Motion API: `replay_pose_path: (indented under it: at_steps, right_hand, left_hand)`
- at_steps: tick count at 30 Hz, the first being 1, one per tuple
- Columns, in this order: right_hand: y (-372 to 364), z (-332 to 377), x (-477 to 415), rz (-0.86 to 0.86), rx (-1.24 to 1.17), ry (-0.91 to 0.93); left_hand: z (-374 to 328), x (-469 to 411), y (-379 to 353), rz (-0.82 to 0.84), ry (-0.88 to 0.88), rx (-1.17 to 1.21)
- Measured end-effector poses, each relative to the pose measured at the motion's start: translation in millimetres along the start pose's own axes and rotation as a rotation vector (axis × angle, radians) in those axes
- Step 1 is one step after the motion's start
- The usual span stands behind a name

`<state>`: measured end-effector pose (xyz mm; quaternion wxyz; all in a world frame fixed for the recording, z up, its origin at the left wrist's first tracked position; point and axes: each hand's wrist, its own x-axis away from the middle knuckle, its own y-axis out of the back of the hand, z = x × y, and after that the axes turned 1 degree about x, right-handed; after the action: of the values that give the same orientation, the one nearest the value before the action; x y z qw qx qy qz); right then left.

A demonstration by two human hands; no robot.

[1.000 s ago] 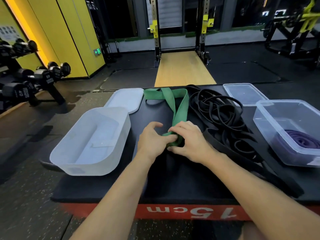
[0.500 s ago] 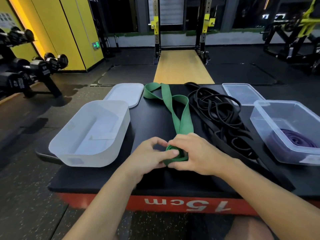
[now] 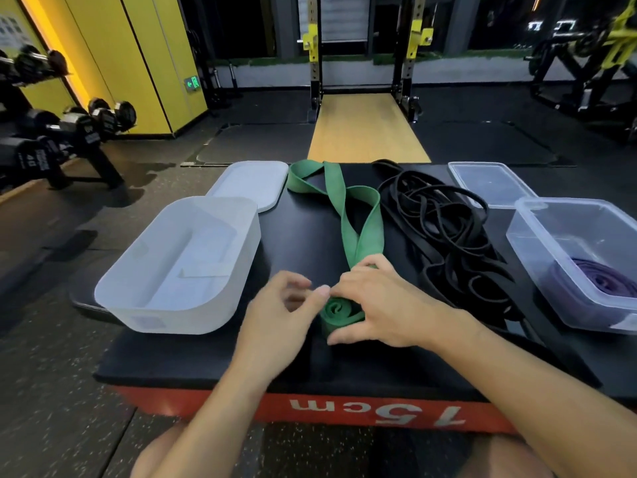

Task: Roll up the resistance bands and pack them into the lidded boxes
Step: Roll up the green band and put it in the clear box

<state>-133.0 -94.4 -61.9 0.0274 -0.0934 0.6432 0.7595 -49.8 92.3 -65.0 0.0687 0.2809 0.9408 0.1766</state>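
Head view — right hand (image 3: 386, 305) holds the green band (image 3: 346, 225) roll near the platform (image 3: 303, 243) front edge — left hand (image 3: 286, 312) slack beside.

Dim hall, work surface evenly lit, wide-angle bowing.
Left hand (image 3: 289, 305) motion-blurred just left of the grip on the green band (image 3: 344, 312); right hand (image 3: 386, 305) sharp. Warm strip light glows on the yellow wall (image 3: 144, 63), far up-left of the grip. Soft shadow lies left of the white box (image 3: 165, 322). Frame edges bend and soften.
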Motion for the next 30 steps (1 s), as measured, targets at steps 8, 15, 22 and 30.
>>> replay_pose_path:
  at_steps: [8, 15, 22, 30]
  right_hand:
    - [-21, 3, 0, -0.218, 0.042, -0.029]
    - [-24, 2, -2, -0.215, -0.034, -0.028]
    - [-12, -14, 18, -0.050, -0.142, 0.024]
    - [-4, -24, 15, 0.043, -0.298, -0.019]
  left_hand:
    - [11, 3, -13, 0.069, -0.035, 0.044]
    - [12, -2, -6, 0.159, -0.091, 0.009]
    - [14, -9, -1, 0.193, -0.113, -0.014]
    - [17, -19, 3, 0.281, -0.158, 0.034]
